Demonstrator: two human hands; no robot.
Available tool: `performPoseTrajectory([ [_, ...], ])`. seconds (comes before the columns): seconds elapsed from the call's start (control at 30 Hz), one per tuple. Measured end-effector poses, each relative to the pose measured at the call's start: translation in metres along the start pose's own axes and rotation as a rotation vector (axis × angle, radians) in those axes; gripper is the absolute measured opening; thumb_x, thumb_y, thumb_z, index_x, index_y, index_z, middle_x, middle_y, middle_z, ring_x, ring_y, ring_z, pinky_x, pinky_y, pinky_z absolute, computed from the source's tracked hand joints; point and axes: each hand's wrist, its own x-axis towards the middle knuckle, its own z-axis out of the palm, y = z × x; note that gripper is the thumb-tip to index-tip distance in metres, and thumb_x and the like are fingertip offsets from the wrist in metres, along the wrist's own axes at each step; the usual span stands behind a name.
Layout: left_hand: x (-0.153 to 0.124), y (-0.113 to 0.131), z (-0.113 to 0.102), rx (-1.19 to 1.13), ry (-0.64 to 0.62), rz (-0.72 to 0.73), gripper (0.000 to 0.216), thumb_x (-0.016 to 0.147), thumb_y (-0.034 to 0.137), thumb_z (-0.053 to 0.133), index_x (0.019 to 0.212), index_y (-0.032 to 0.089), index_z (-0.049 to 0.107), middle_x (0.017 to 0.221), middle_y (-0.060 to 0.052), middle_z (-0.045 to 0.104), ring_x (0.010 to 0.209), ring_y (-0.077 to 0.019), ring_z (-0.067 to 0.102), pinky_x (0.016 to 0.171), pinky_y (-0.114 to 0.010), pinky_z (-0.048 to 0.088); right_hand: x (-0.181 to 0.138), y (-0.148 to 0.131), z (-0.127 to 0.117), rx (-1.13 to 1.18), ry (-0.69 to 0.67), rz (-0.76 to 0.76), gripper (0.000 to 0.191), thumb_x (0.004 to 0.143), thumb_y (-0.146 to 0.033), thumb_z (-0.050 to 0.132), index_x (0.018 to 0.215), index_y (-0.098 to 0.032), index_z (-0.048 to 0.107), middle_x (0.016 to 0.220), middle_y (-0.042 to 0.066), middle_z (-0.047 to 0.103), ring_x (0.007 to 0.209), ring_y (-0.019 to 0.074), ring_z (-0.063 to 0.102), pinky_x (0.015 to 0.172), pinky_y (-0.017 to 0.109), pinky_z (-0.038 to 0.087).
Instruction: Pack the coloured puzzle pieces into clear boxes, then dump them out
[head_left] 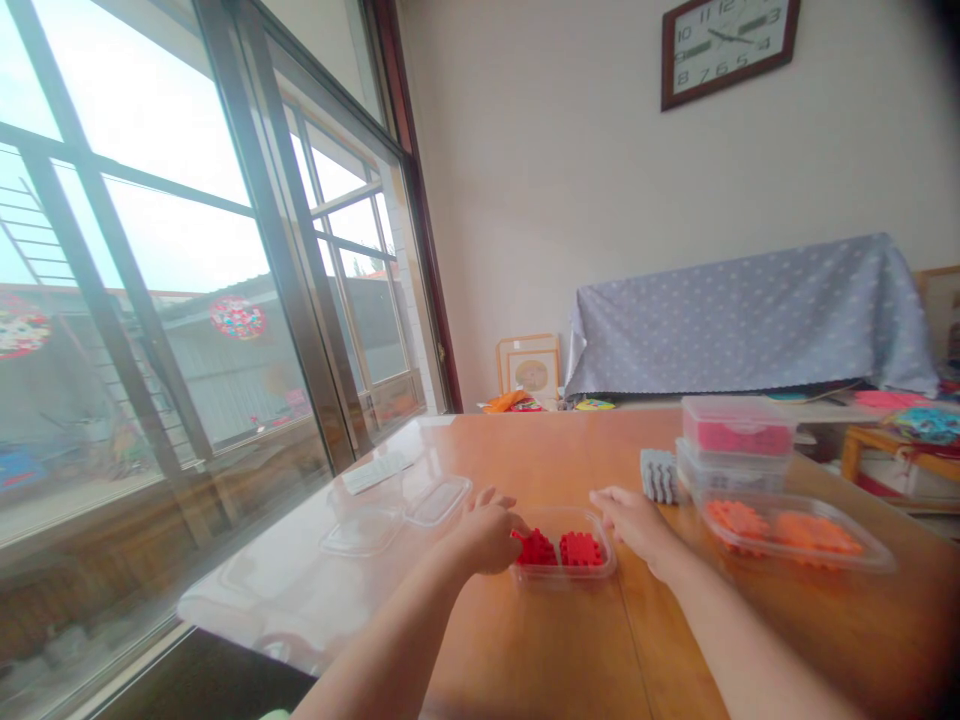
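A clear plastic container (566, 572) stands on the table with two stacks of red toothed-edge pieces, a left red stack (537, 548) and a right red stack (581, 548). At its left rim is my left hand (489, 532), fingers loosely bent and apart, the lowest fingertip close against the left red stack. Whether it touches the pieces is hard to make out. My right hand (634, 520) hovers just off the container's right rim, fingers stretched forward, holding nothing. Beyond it stands a grey stack of similar pieces (659, 476).
Right of my hands lies a clear container of orange pieces (814, 537). Behind it are stacked lidded boxes, the top box (739, 428) holding pink contents. Two clear lids, the nearer lid (361, 532) and farther lid (437, 499), lie left. A window (180, 250) borders the table.
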Motion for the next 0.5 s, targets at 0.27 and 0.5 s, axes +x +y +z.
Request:
performPoseTrajectory([
  [0.27,0.010,-0.027,0.003,0.006,0.179,0.057,0.038,0.076,0.021,0.061,0.110,0.035,0.074,0.141,-0.002,0.057,0.140,-0.0320,0.040,0.114,-0.053,0.034,-0.001,-0.002,-0.001,0.000,-0.005,0.009,0.039,0.084,-0.057,0.055,0.084,-0.019,0.067,0.060,-0.003,0.056,0.054,0.0129,0.049,0.055,0.026,0.039],
  [0.5,0.002,-0.067,-0.009,-0.089,0.154,-0.005,0.052,0.074,0.025,0.064,0.126,0.025,0.064,0.128,-0.005,0.066,0.116,-0.0246,0.061,0.101,-0.034,0.049,0.000,-0.001,-0.001,-0.022,-0.005,0.008,0.040,0.084,-0.057,0.054,0.086,-0.019,0.067,0.061,-0.002,0.056,0.054,0.0133,0.049,0.056,0.027,0.039],
])
